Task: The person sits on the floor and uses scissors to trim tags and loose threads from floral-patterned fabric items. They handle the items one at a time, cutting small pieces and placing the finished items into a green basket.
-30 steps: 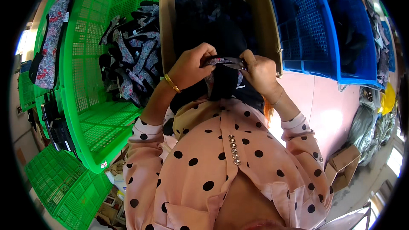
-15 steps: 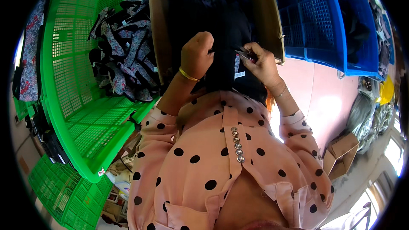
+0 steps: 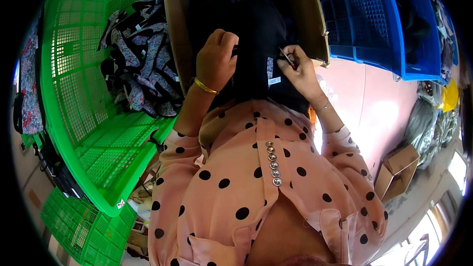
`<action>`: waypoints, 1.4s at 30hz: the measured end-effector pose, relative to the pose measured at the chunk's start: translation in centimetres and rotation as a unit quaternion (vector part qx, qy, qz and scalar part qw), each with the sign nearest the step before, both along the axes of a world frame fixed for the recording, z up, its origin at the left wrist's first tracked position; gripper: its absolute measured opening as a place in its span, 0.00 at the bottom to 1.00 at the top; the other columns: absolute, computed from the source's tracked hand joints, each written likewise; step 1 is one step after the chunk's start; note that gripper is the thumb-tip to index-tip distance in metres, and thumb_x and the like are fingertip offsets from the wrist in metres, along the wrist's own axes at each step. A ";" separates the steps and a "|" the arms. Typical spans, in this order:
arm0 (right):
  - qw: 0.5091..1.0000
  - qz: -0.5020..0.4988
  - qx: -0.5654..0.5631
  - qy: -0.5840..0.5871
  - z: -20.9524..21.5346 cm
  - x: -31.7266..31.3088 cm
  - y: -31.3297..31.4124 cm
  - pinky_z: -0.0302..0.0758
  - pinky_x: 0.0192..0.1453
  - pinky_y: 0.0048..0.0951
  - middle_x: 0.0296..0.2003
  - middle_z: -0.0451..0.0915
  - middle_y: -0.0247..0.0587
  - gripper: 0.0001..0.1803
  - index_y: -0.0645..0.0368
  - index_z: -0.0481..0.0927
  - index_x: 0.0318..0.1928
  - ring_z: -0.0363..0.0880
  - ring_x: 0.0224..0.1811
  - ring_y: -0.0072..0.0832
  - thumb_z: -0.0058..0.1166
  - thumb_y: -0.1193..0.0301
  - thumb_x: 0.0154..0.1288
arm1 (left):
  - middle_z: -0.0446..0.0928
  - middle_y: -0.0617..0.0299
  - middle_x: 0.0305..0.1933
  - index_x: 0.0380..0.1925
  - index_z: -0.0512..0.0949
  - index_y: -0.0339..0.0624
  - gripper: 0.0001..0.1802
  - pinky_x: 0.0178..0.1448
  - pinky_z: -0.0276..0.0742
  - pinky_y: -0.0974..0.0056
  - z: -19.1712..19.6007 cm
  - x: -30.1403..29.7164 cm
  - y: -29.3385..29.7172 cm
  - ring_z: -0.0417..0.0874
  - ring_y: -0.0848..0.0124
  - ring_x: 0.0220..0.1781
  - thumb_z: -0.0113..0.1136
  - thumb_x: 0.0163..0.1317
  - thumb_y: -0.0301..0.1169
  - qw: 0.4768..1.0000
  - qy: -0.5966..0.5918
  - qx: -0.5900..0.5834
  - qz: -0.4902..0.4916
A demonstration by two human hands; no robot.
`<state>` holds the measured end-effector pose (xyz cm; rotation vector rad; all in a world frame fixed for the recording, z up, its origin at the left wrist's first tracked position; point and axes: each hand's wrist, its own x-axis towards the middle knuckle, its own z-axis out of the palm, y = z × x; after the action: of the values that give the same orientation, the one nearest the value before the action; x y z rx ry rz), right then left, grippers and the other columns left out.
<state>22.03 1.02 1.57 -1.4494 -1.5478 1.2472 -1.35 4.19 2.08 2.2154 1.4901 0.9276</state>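
- Fingers of the left hand point(image 3: 217, 58), between eleven and twelve o'clock in my view, are curled together; dark material shows at their tips, but I cannot tell whether it is clamped there.
- Right hand point(image 3: 301, 71), at two o'clock: I see its thumb and fingers closed around a small metal tool point(image 3: 286, 55), its pointed end toward eleven.
- Floral cloth piece point(image 3: 269, 65), at one o'clock: it lies between the hands, just beside the right; I cannot tell whether that hand touches it. A white tag point(image 3: 274, 80) sits at its six-o'clock end.
- Smooth black cloth point(image 3: 256, 34), at twelve: it forms the dark ground between the hands.
- Cardboard box point(image 3: 315, 29), at twelve to one: dark goods lie within its walls.
- Green basket point(image 3: 74, 69), at nine to ten: I note a heap of floral pieces point(image 3: 146, 64) inside, jumbled and overlapping.
- Blue crate point(image 3: 354, 24), at two: it stands beyond the right hand.
- Small carton point(image 3: 397, 171), between three and four.
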 end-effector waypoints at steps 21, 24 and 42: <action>0.990 -0.039 0.034 -0.127 0.3 2.2 -0.1 0.70 0.29 0.30 0.19 0.73 0.44 0.23 0.63 0.74 0.36 0.73 0.21 0.32 0.49 0.53 0.71 | 0.77 0.70 0.33 0.26 0.82 0.47 0.06 0.44 0.73 0.64 1.3 4.3 2.0 0.75 0.68 0.41 0.70 0.48 0.30 0.990 0.015 0.095 -0.103; 0.977 -0.002 0.052 -0.207 1.7 2.3 -0.2 0.72 0.26 0.34 0.19 0.76 0.48 0.22 0.62 0.74 0.37 0.78 0.21 0.40 0.53 0.52 0.68 | 0.78 0.68 0.32 0.26 0.81 0.44 0.06 0.44 0.74 0.64 1.4 3.9 2.4 0.75 0.67 0.39 0.70 0.49 0.29 0.992 -0.020 0.052 -0.114; 0.909 0.081 0.219 -0.346 2.2 -0.2 1.9 0.72 0.22 0.34 0.15 0.75 0.42 0.21 0.56 0.73 0.28 0.77 0.19 0.37 0.55 0.51 0.63 | 0.79 0.64 0.33 0.31 0.81 0.36 0.05 0.43 0.72 0.70 1.5 2.8 2.6 0.76 0.76 0.37 0.66 0.58 0.26 0.958 -0.194 -0.180 -0.107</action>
<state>21.81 2.91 3.75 -1.5479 -2.2706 0.3933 1.44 6.79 3.56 1.7672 1.1100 0.8747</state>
